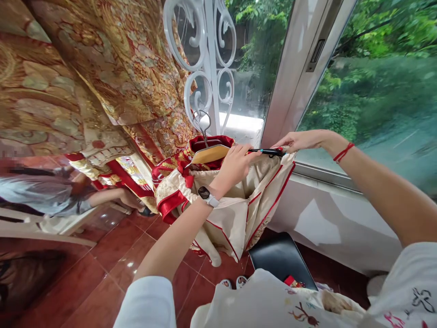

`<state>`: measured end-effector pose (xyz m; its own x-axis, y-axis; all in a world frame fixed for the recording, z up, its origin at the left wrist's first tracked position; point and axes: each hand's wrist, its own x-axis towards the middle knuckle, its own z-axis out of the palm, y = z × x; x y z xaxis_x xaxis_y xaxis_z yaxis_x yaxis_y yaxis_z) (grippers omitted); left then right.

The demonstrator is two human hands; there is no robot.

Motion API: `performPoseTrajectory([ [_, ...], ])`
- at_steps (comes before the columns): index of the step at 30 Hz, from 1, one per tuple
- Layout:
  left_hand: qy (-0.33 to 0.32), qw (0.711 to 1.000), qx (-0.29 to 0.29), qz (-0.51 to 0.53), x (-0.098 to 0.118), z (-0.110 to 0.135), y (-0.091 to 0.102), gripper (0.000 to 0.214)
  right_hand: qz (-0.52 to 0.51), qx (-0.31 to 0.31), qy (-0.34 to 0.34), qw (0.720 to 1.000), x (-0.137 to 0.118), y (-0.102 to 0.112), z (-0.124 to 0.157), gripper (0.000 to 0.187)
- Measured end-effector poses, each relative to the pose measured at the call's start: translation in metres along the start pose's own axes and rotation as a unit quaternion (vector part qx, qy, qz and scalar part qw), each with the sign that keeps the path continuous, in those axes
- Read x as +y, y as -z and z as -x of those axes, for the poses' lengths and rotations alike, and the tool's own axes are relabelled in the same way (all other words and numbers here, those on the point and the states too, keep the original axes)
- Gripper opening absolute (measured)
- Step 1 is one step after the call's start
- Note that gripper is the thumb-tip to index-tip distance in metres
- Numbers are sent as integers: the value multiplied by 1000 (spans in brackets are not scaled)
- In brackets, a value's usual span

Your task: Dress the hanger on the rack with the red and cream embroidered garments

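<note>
A cream garment with red trim (235, 214) hangs in front of me, its pale inside facing me. My left hand (235, 166), wearing a watch, is closed at its upper edge, on the near end of a slim black hanger (269, 152). At the far end of that hanger, my right hand (291, 141) pinches the garment's upper corner; its fingertips are partly hidden. Just left of my left hand is a wooden hanger (210, 155) with a metal hook, inside the collar of a red and gold embroidered garment (170, 160).
A white scrolled metal rack (209, 59) stands behind the hangers. Gold embroidered clothing (102, 82) fills the left. A window frame (290, 77) and low wall are on the right. Below sits a black seat (282, 257) bearing a small red item. A seated person (44, 191) is at far left.
</note>
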<state>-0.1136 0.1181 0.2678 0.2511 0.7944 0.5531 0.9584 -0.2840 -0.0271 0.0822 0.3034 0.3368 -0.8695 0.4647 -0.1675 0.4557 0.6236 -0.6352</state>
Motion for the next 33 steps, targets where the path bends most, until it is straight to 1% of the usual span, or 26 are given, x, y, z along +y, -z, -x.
performPoseTrajectory([
  [1, 3, 1000, 1, -2, 1, 0, -1, 49, 13, 17, -12, 1000, 0, -2, -1, 24],
  [2, 7, 1000, 3, -5, 1, -1, -1, 49, 29, 47, -25, 998, 1, -5, -2, 23],
  [4, 15, 1000, 9, -10, 3, -2, -4, 49, 67, 138, -41, 987, 2, -13, -7, 23],
  [5, 19, 1000, 13, -14, 3, -3, -6, 49, 85, 188, -38, 978, 2, -17, -10, 23],
  [7, 26, 999, 15, -20, 3, -5, -9, 48, 102, 272, -13, 957, 1, -25, -14, 26],
  [8, 29, 999, 14, -22, 3, -6, -11, 48, 105, 301, 3, 948, -2, -27, -16, 27],
  [10, 42, 999, 10, -29, 2, -7, -15, 46, 118, 335, 36, 934, -13, -28, -17, 31],
  [13, 62, 997, 1, -41, 1, -7, -20, 46, 172, 350, 78, 918, -41, -23, -19, 35],
  [15, 71, 997, 2, -41, -1, -8, -24, 45, 196, 352, 108, 909, -61, -24, -21, 34],
  [17, 76, 997, 11, -31, -3, -10, -30, 40, 185, 364, 140, 902, -76, -34, -25, 28],
  [19, 80, 996, 27, -21, -6, -13, -36, 37, 160, 377, 161, 898, -83, -56, -29, 24],
  [21, 74, 996, 39, -22, -7, -13, -37, 37, 141, 382, 167, 898, -78, -85, -30, 25],
  [23, 59, 997, 44, -27, -5, -4, -29, 38, 121, 382, 167, 901, -61, -112, -27, 26],
  [25, 54, 997, 58, -23, 2, 20, -13, 37, 91, 369, 164, 911, -38, -131, -21, 29],
  [26, 75, 994, 81, -21, 6, 38, -4, 36, 77, 357, 160, 917, -27, -138, -18, 31],
  [27, 115, 986, 115, -25, 9, 58, 6, 35, 67, 343, 156, 924, -19, -142, -14, 33],
  [28, 185, 968, 163, -37, 11, 80, 14, 34, 66, 331, 153, 929, -13, -146, -11, 34],
  [29, 272, 934, 222, -62, 11, 101, 21, 31, 74, 327, 152, 930, -12, -150, -8, 35],
  [30, 352, 892, 271, -89, 10, 121, 26, 32, 87, 335, 154, 925, -16, -154, -5, 35],
  [31, 417, 855, 292, -104, 7, 137, 30, 37, 99, 353, 161, 916, -24, -159, -4, 35],
  [32, 465, 826, 297, -116, 3, 150, 32, 42, 105, 371, 175, 906, -37, -166, -4, 34],
  [33, 497, 811, 284, -120, -2, 158, 33, 46, 102, 383, 199, 896, -54, -173, -5, 34],
])
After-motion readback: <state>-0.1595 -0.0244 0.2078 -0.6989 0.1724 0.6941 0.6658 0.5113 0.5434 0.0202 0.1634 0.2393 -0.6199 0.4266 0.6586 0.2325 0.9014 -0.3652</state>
